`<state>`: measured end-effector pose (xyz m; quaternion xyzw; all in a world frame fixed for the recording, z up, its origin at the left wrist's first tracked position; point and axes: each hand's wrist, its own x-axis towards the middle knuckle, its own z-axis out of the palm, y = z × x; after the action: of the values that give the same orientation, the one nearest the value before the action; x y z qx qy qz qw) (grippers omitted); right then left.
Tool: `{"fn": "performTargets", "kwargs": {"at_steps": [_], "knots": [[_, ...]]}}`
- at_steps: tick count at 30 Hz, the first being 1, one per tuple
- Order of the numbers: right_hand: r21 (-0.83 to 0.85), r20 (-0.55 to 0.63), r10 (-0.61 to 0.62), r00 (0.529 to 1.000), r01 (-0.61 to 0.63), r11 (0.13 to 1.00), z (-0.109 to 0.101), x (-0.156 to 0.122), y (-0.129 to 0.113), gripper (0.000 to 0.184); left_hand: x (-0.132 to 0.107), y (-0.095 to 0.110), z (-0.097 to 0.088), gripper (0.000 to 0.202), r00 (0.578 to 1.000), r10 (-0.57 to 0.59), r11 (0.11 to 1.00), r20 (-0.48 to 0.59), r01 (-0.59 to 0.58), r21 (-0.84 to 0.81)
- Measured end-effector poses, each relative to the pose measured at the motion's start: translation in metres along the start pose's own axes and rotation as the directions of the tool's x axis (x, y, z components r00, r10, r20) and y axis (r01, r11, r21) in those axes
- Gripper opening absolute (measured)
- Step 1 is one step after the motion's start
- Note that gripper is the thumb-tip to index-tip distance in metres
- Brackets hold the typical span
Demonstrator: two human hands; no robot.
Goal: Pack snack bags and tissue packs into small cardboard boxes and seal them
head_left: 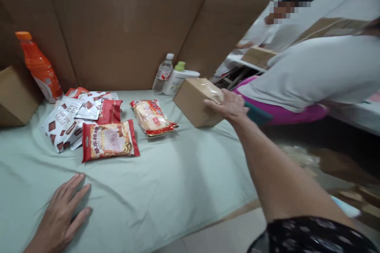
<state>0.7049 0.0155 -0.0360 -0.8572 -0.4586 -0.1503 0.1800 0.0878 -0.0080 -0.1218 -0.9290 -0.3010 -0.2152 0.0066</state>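
My right hand (233, 106) reaches out to the table's right edge, its thumb and fingers gripping the upper right corner of a small taped cardboard box (191, 104). The box rests on the green cloth, and its far right side is hidden. Low on the left, my left hand (63, 211) lies on the cloth with fingers apart and nothing in it. The nearest thing to it is a red and cream snack packet (111, 141). Behind that packet are another red-edged snack packet (152, 118) and a heap of white and red pouches (63, 122).
A cardboard screen (124, 35) runs along the back. Before it stand an orange drink bottle (41, 69), a clear bottle (163, 74) and a white bottle with a green cap (179, 81). Another cardboard box (18, 97) is far left. Two people sit beyond the right edge.
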Motion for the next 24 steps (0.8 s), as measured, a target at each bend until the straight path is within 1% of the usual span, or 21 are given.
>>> {"fn": "performTargets", "kwargs": {"at_steps": [1,3,4,5,6,7,8,9,10,11,12,14,15,16,18,19,20,21,22,23,24], "knots": [[0.010,-0.029,0.040,0.999,-0.040,0.999,0.000,-0.007,-0.004,0.095,-0.001,0.003,0.000,0.041,1.000,-0.025,1.000,0.010,0.026,-0.018],[0.061,-0.124,0.147,0.981,-0.140,0.988,0.000,-0.029,-0.016,0.080,-0.002,0.010,-0.002,0.039,0.995,-0.079,0.995,0.055,0.083,-0.057],[0.109,-0.203,0.181,0.962,-0.161,0.981,0.002,-0.045,-0.023,0.068,-0.002,0.014,-0.003,0.038,0.991,-0.102,0.991,0.088,0.108,-0.075],[0.161,-0.270,0.157,0.950,-0.117,0.980,0.004,-0.064,-0.031,0.058,-0.002,0.018,-0.004,0.038,0.984,-0.123,0.987,0.129,0.135,-0.089],[0.208,-0.312,0.094,0.945,-0.028,0.978,0.007,-0.086,-0.041,0.052,-0.001,0.021,-0.006,0.039,0.975,-0.142,0.982,0.172,0.161,-0.101],[0.244,-0.325,-0.002,0.946,0.086,0.966,0.011,-0.110,-0.053,0.047,0.001,0.025,-0.008,0.040,0.963,-0.160,0.976,0.217,0.187,-0.112],[0.289,-0.322,-0.106,0.941,0.204,0.935,0.015,-0.135,-0.067,0.044,0.002,0.028,-0.010,0.042,0.950,-0.178,0.969,0.257,0.215,-0.124],[0.351,-0.314,-0.218,0.924,0.326,0.878,0.019,-0.161,-0.082,0.038,0.004,0.031,-0.013,0.044,0.938,-0.190,0.961,0.290,0.239,-0.141],[0.407,-0.296,-0.347,0.890,0.446,0.797,0.023,-0.187,-0.100,0.030,0.005,0.035,-0.015,0.046,0.927,-0.199,0.952,0.317,0.260,-0.162],[0.442,-0.268,-0.478,0.837,0.547,0.711,0.026,-0.211,-0.120,0.024,0.005,0.038,-0.017,0.048,0.919,-0.203,0.943,0.338,0.277,-0.187],[0.456,-0.251,-0.586,0.770,0.629,0.630,0.030,-0.233,-0.140,0.022,0.005,0.041,-0.019,0.050,0.915,-0.205,0.933,0.348,0.290,-0.212],[0.455,-0.170,-0.723,0.670,0.704,0.546,0.036,-0.268,-0.180,0.027,0.002,0.043,-0.026,0.053,0.917,-0.208,0.920,0.342,0.302,-0.251],[0.447,-0.138,-0.764,0.631,0.728,0.520,0.039,-0.281,-0.197,0.031,-0.001,0.041,-0.030,0.054,0.923,-0.210,0.916,0.323,0.301,-0.264],[0.438,-0.106,-0.790,0.603,0.742,0.508,0.043,-0.291,-0.212,0.035,-0.005,0.035,-0.037,0.056,0.932,-0.218,0.916,0.290,0.298,-0.268],[0.415,-0.075,-0.817,0.572,0.763,0.496,0.050,-0.304,-0.231,0.040,-0.018,0.013,-0.057,0.056,0.945,-0.277,0.918,0.172,0.313,-0.244],[0.405,-0.071,-0.821,0.566,0.769,0.495,0.054,-0.308,-0.235,0.042,-0.025,-0.002,-0.069,0.055,0.938,-0.336,0.914,0.083,0.346,-0.213],[0.396,-0.073,-0.822,0.565,0.772,0.496,0.058,-0.310,-0.237,0.043,-0.034,-0.020,-0.083,0.053,0.910,-0.414,0.899,-0.025,0.404,-0.171],[0.393,-0.077,-0.820,0.567,0.773,0.498,0.062,-0.312,-0.237,0.044,-0.041,-0.038,-0.097,0.050,0.855,-0.498,0.867,-0.147,0.483,-0.126],[0.394,-0.083,-0.818,0.569,0.773,0.497,0.065,-0.312,-0.235,0.044,-0.047,-0.058,-0.111,0.048,0.778,-0.568,0.819,-0.270,0.567,-0.089],[0.400,-0.088,-0.816,0.571,0.771,0.496,0.068,-0.313,-0.233,0.045,-0.050,-0.076,-0.124,0.047,0.704,-0.611,0.771,-0.361,0.633,-0.072],[0.407,-0.091,-0.814,0.573,0.768,0.495,0.070,-0.313,-0.232,0.045,-0.049,-0.094,-0.134,0.046,0.667,-0.627,0.747,-0.403,0.661,-0.068]]}}
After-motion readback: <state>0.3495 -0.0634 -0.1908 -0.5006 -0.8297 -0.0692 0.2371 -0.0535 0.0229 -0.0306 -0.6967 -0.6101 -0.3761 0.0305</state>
